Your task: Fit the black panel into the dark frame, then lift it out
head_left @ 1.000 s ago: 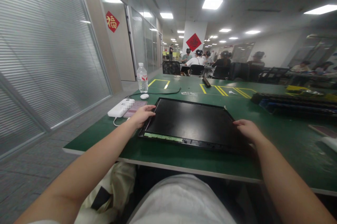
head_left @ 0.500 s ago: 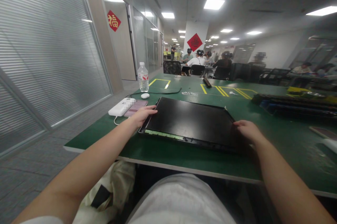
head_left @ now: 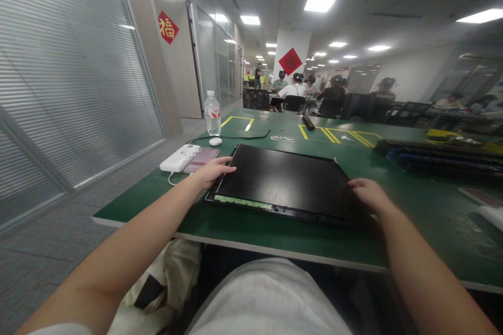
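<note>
Green table (head_left: 129,204), left to right: white power bank (head_left: 173,161) with white cable (head_left: 170,179), beside it a phone (head_left: 206,156); water bottle (head_left: 212,117) upright, farther back. Left hand (head_left: 213,171) gripping the left edge of a dark screen panel (head_left: 286,177), digits over the rim. Panel face up at the table's near side, between the hands; green strip (head_left: 241,202) along its near edge. Right hand (head_left: 367,192) gripping the right edge, most fingers hidden. Far right, dark pile (head_left: 440,161), blurred
</note>
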`<state>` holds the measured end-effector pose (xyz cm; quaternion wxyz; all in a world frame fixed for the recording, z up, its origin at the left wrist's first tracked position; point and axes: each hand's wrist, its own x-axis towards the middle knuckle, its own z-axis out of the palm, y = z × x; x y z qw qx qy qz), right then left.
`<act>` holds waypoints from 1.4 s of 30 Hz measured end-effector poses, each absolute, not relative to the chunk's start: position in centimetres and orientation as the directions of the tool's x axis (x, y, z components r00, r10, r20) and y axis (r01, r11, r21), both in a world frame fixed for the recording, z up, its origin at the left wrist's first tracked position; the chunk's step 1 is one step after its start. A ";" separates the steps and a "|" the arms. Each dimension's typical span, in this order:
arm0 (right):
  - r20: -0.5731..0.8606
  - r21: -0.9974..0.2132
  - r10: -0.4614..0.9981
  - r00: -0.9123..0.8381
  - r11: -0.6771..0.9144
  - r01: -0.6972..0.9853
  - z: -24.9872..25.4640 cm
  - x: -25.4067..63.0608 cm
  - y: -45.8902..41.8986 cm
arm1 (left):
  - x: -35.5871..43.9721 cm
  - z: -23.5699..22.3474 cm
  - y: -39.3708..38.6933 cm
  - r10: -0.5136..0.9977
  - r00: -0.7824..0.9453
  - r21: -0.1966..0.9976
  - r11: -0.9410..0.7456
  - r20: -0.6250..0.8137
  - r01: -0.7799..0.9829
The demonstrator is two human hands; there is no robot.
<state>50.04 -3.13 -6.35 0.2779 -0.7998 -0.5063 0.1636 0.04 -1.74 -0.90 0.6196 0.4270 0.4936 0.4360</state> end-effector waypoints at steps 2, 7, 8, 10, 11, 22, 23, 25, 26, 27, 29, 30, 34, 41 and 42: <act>0.005 -0.612 0.900 0.436 -0.342 0.713 -6.4 50.1 -3.1 | -0.1 -0.8 -1.7 0.965 0.137 0.961 0.240 -0.222 -0.135; 0.015 -0.631 0.905 0.426 -0.322 0.706 -6.7 50.4 -3.0 | -0.2 -0.8 -1.6 0.967 0.180 0.966 0.207 -0.179 -0.155; 0.015 -0.631 0.906 0.422 -0.319 0.707 -6.7 50.5 -3.0 | -0.2 -0.9 -1.6 0.967 0.184 0.966 0.206 -0.177 -0.156; 0.015 -0.622 0.907 0.421 -0.321 0.714 -6.6 50.4 -3.0 | -0.2 -1.2 -1.4 0.970 0.169 0.964 0.201 -0.172 -0.174; 0.014 -0.615 0.906 0.423 -0.326 0.718 -6.6 50.4 -3.0 | -0.2 -1.4 -1.3 0.973 0.156 0.963 0.196 -0.168 -0.187; 0.009 -0.637 0.903 0.429 -0.326 0.699 -6.4 50.0 -3.3 | -0.2 -1.6 -1.2 0.974 0.186 0.961 0.168 -0.127 -0.220; 0.010 -0.637 0.903 0.429 -0.325 0.699 -6.4 50.0 -3.3 | -0.2 -1.4 -1.4 0.975 0.188 0.961 0.158 -0.116 -0.228; 0.024 -0.630 0.903 0.430 -0.320 0.708 -6.5 50.1 -3.2 | -0.1 -1.0 -1.7 0.979 0.180 0.963 0.139 -0.098 -0.231; 0.034 -0.628 0.903 0.429 -0.314 0.712 -6.5 50.1 -3.2 | 0.0 -0.8 -1.8 0.979 0.181 0.965 0.136 -0.095 -0.225; 0.042 -0.630 0.904 0.425 -0.306 0.714 -6.6 50.2 -3.1 | 0.0 -0.7 -1.9 0.978 0.186 0.967 0.135 -0.095 -0.217; 0.052 -0.640 0.908 0.417 -0.290 0.712 -6.7 50.3 -3.0 | 0.0 -0.6 -2.0 0.977 0.189 0.970 0.138 -0.100 -0.200; 0.051 -0.644 0.909 0.413 -0.286 0.710 -6.8 50.3 -3.0 | 0.0 -0.6 -2.1 0.978 0.183 0.971 0.139 -0.103 -0.195; 0.048 -0.634 0.914 0.404 -0.285 0.719 -6.9 50.3 -3.0 | 0.0 -0.5 -2.2 0.982 0.161 0.971 0.133 -0.101 -0.199; 0.067 -0.592 0.894 0.443 -0.322 0.739 -6.2 49.5 -3.5 | 0.2 -0.3 -2.4 0.982 0.157 0.970 0.139 -0.109 -0.199; 0.067 -0.593 0.891 0.449 -0.326 0.736 -6.1 49.4 -3.5 | 0.2 -0.3 -2.4 0.982 0.154 0.970 0.136 -0.106 -0.200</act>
